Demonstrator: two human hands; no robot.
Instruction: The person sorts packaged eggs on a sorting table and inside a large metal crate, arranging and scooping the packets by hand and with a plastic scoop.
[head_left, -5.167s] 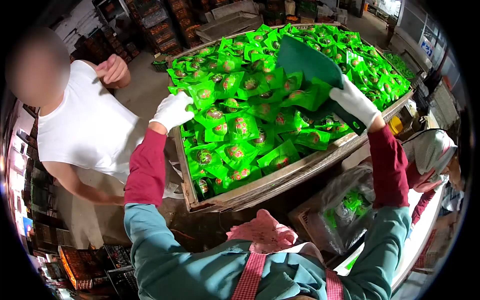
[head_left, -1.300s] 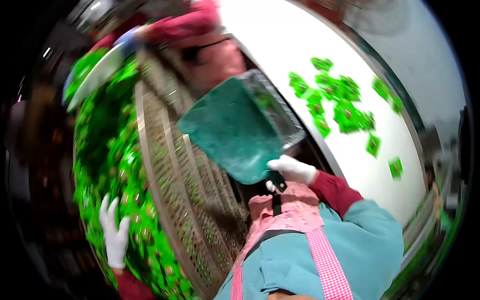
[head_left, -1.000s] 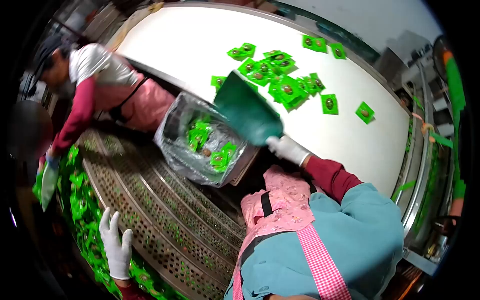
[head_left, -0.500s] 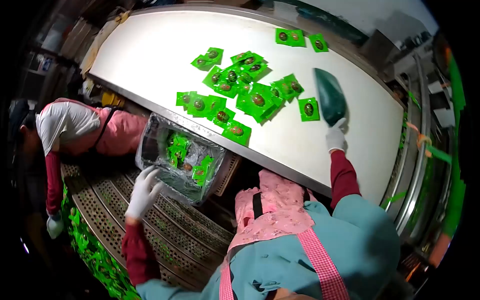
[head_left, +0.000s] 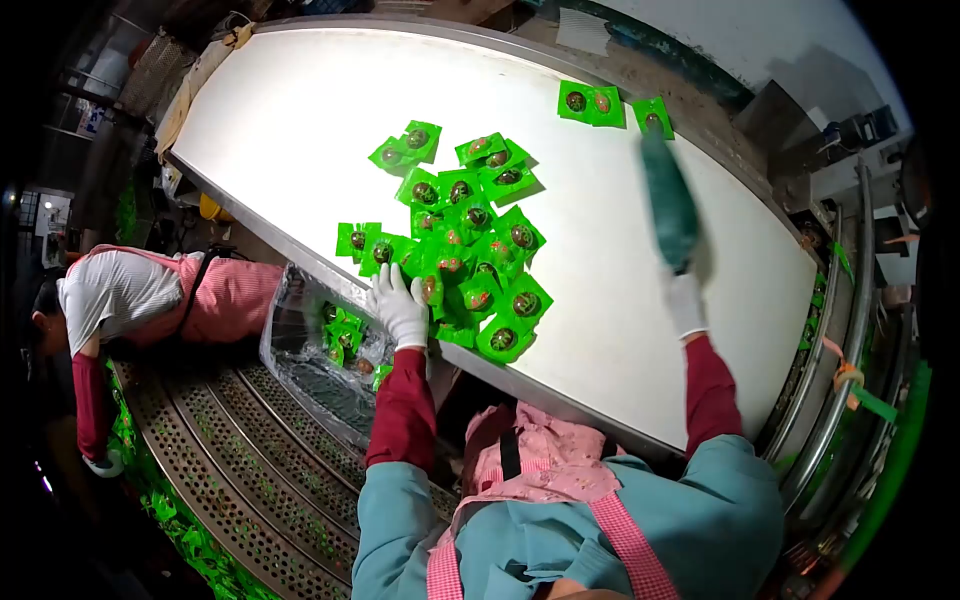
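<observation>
On the white table (head_left: 590, 340) lies a loose heap of green packets (head_left: 460, 240), each with a dark round item inside. My left hand (head_left: 400, 307), in a white glove, rests at the heap's near left side by the table edge, fingers spread a little and touching packets. Gloved in white too, my right hand (head_left: 685, 303) grips the lower end of a dark green scoop (head_left: 668, 205), slightly blurred. The scoop's far tip is at a single packet (head_left: 652, 118) near the far edge. Two joined packets (head_left: 590, 103) lie to its left.
A crate lined with clear plastic (head_left: 310, 370) holds some green packets below the table's left edge. Perforated metal trays (head_left: 240, 450) fill the lower left, beside more packets (head_left: 180, 520). A co-worker (head_left: 160, 300) bends over at the far left. Metal rails (head_left: 850, 330) run along the right.
My left hand has moved from above the metal trays to the heap, which is now more bunched towards the near edge. The scoop has moved clear of the single packet beside the heap, towards the far edge.
</observation>
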